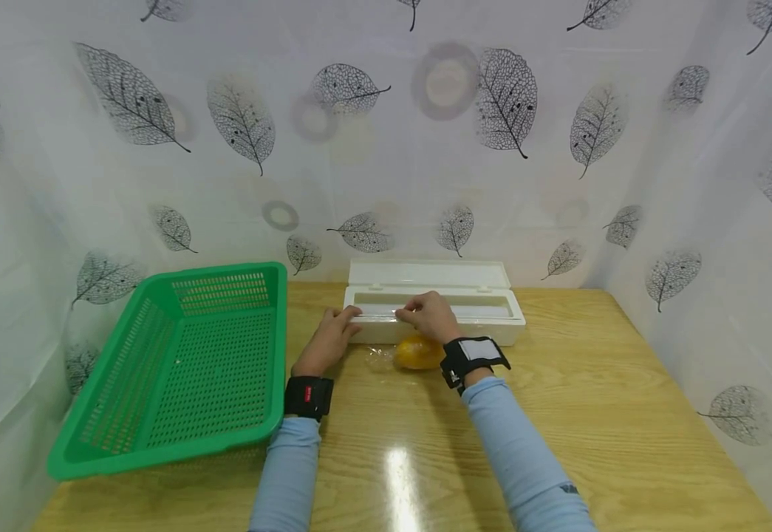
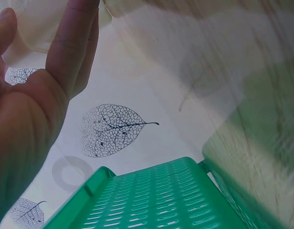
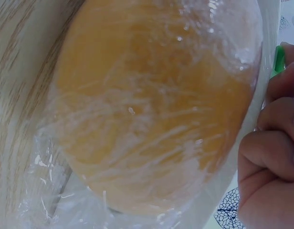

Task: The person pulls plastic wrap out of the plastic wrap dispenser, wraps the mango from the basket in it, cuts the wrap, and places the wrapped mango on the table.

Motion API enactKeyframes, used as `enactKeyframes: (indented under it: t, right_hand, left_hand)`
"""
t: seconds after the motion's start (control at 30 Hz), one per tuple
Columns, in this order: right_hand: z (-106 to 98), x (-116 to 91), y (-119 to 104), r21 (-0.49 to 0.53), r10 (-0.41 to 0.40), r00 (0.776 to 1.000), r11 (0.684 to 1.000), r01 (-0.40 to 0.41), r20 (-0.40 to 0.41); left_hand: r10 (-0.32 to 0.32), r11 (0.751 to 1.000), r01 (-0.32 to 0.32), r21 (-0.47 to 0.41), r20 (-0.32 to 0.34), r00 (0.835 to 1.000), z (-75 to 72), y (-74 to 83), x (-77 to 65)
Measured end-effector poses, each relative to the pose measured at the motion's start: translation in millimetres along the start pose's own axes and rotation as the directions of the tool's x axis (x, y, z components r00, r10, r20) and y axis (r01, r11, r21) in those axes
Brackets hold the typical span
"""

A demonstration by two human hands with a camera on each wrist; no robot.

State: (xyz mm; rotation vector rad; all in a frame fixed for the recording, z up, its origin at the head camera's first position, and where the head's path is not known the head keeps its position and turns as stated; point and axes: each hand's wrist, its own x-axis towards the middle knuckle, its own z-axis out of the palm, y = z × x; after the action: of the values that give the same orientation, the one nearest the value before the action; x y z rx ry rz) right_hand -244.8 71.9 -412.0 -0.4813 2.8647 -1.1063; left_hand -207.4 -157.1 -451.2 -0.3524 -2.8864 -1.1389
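Observation:
A white cling film dispenser box (image 1: pixel 509 334) stands at the back of the table with its lid (image 1: pixel 428 274) raised. My left hand (image 1: pixel 327 341) reaches its left front corner, touching the rim with fairly straight fingers. Farther right, my right hand (image 1: pixel 434 318) has curled fingers (image 3: pixel 266 162) and pinches at the front rim, where clear film shows a shine; its fingertips are partly hidden. Below that hand, against the box front, lies a yellow-orange rounded item (image 1: pixel 419 353) wrapped in clear film (image 3: pixel 47 167), its kind unclear. In the right wrist view the wrapped item (image 3: pixel 152 105) fills the middle.
A green plastic basket (image 1: pixel 278 355) stands on the left of the wooden table (image 1: pixel 558 414), beside my left forearm; its side (image 2: pixel 152 195) shows in the left wrist view. A leaf-patterned white curtain (image 1: pixel 386 177) hangs close behind the box and along both sides.

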Motion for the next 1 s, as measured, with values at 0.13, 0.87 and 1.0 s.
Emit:
enactKeyframes:
  t: [0.13, 0.87, 1.0]
  right_hand:
    - [-0.2, -0.1, -0.2, 0.009, 0.017, 1.0, 1.0, -0.017, 0.002]
    - [-1.3, 1.7, -1.5, 0.024, 0.045, 0.999, 0.999, -0.045, 0.017]
    - [-0.5, 2.4, -0.2, 0.02, 0.05, 0.998, 0.999, -0.05, 0.023]
  left_hand:
    - [-0.003, 1.0, 0.003, 0.01, -0.002, 1.0, 0.3, -0.1, 0.3]
    - [-0.012, 1.0, 0.012, 0.015, -0.003, 1.0, 0.0, -1.4, 2.5]
    - [-0.01, 1.0, 0.01, 0.006, -0.003, 1.0, 0.7, -1.6, 1.9]
